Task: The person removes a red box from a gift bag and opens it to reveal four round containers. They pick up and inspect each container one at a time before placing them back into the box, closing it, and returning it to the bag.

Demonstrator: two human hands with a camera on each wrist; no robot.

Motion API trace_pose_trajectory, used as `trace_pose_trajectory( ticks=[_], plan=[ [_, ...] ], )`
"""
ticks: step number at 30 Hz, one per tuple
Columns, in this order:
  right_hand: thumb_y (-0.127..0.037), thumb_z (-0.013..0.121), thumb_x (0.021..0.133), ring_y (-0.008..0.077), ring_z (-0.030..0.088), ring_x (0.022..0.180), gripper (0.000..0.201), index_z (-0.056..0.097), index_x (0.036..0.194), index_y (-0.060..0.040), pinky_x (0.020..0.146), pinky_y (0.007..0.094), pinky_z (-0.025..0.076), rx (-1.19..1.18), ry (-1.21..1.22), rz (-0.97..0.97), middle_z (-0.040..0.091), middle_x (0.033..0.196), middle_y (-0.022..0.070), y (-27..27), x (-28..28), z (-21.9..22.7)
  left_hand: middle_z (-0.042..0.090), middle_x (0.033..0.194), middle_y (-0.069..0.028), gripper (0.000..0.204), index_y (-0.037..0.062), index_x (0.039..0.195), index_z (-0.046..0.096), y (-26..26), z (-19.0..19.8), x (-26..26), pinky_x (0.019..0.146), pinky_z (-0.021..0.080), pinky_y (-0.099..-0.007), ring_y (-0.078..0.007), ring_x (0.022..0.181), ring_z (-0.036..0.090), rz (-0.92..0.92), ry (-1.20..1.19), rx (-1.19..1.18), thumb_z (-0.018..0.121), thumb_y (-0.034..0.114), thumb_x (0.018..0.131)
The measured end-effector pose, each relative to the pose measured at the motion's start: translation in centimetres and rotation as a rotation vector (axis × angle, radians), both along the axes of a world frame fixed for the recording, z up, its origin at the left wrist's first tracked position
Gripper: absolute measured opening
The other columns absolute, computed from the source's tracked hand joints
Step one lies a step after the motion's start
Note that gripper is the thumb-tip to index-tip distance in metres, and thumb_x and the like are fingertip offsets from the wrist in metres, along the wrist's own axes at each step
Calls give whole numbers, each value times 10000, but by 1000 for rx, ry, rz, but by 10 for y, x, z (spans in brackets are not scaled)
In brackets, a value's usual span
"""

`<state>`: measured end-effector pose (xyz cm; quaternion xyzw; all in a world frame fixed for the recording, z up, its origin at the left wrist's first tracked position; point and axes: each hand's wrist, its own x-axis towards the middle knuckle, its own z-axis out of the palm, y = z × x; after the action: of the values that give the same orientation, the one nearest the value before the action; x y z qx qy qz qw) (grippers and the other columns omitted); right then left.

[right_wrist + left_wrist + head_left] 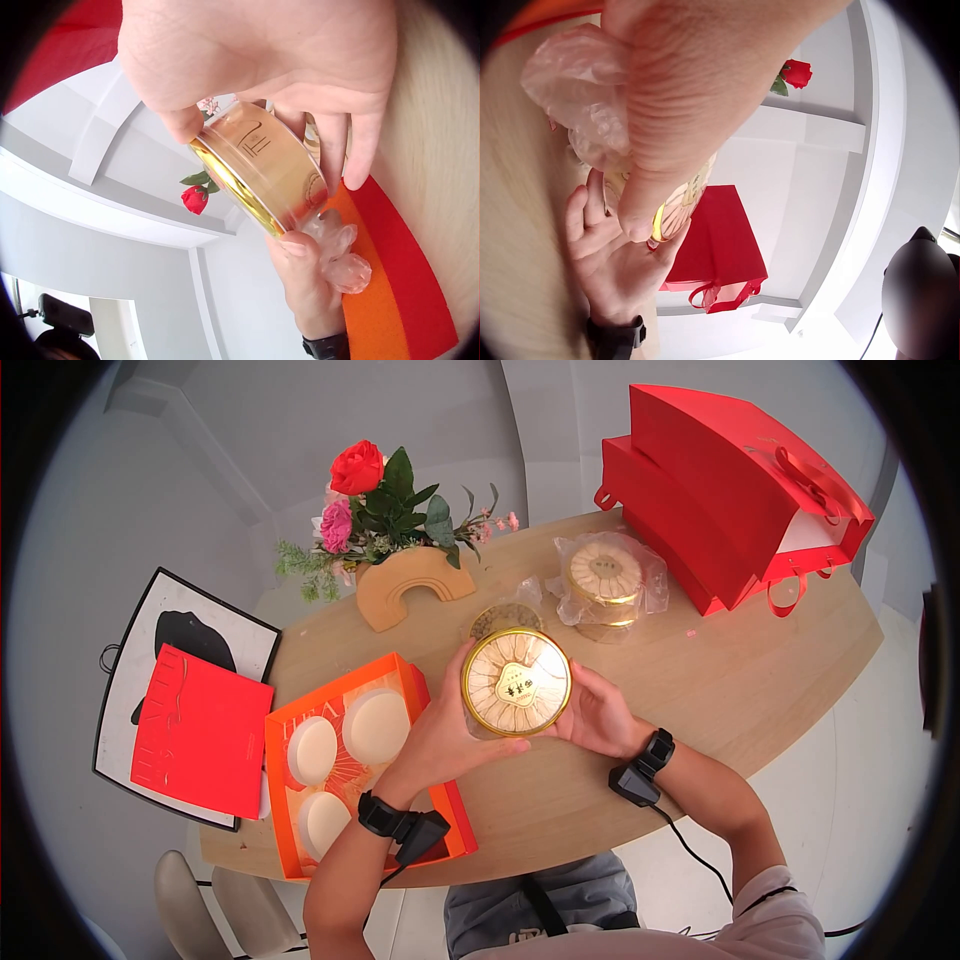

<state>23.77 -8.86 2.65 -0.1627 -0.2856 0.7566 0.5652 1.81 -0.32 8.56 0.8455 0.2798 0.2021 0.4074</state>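
Both hands hold a round clear canister (517,682) with a gold rim above the table, its top with a gold label and fanned pale pieces tilted toward the head camera. My left hand (440,735) grips its left and lower edge, thumb along the rim. From the other side my right hand (600,712) holds it, and in the right wrist view that thumb presses the gold rim (240,191). Crumpled clear plastic (346,262) shows beside the left hand. Just behind the canister stands another round container (508,620) with darker contents, partly hidden.
An orange box (287,800) with round white-lidded jars stands left, beside a red folder (205,735) on a framed picture. At the back are a flower arrangement (400,510) in an arch vase (415,582), plastic-wrapped stacked canisters (606,572) and red gift bags (710,500).
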Motion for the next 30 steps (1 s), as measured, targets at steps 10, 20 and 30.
trace_pose_trajectory(
  ticks=[10,20,30],
  plan=[
    [-498,327,1074,272,482,1375,617,298,1559,-118,1130,466,416,0,16,-2,429,1548,123,0,0,1,418,1521,-229,1286,-8,1567,93,0,0,0,1153,377,-419,-338,1416,441,2,4,0,915,414,673],
    [-497,338,1072,273,487,1371,618,296,1558,-117,1133,471,415,8,7,-9,428,1549,120,0,0,3,420,1521,-222,1277,-9,1566,110,-1,4,1,1158,371,-418,-332,1420,435,8,-3,-16,919,403,667],
    [-551,336,1062,258,457,1397,665,264,1576,-135,1149,472,397,5,-27,-20,410,1564,101,-1,-1,0,398,1534,-216,1282,36,1581,102,-7,10,1,1164,367,-427,-329,1426,423,33,-27,-20,928,376,663]
  ],
)
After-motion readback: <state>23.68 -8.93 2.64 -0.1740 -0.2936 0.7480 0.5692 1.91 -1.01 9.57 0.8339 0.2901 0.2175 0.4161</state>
